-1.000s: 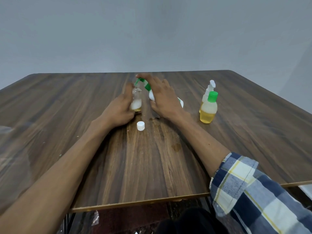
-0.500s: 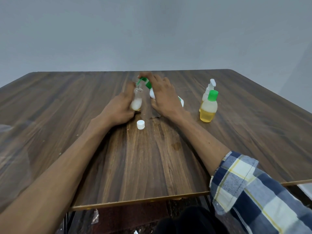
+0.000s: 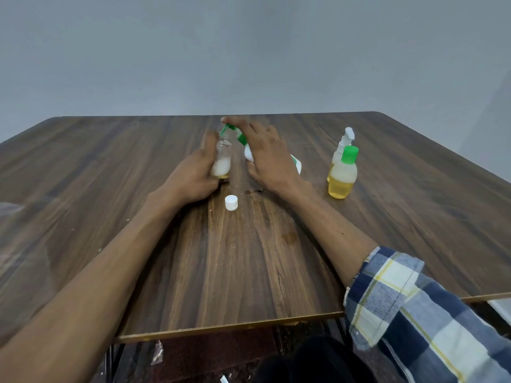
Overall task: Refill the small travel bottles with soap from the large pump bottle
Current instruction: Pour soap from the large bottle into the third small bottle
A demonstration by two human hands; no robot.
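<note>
The right hand [image 3: 269,158] covers most of the pump bottle [image 3: 249,153]; only its white shoulder, green collar and spout show, and a label corner pokes out behind the wrist. Its fingers lie over the pump head, the thumb at the bottle's side. The left hand [image 3: 193,179] grips an uncapped vial [image 3: 222,158] upright on the table [image 3: 249,261], its mouth right under the spout. White foam over a yellowish layer fills its lower part. A white cap [image 3: 231,202] lies nearby. Two bottles [image 3: 343,172] holding yellow liquid stand at right.
</note>
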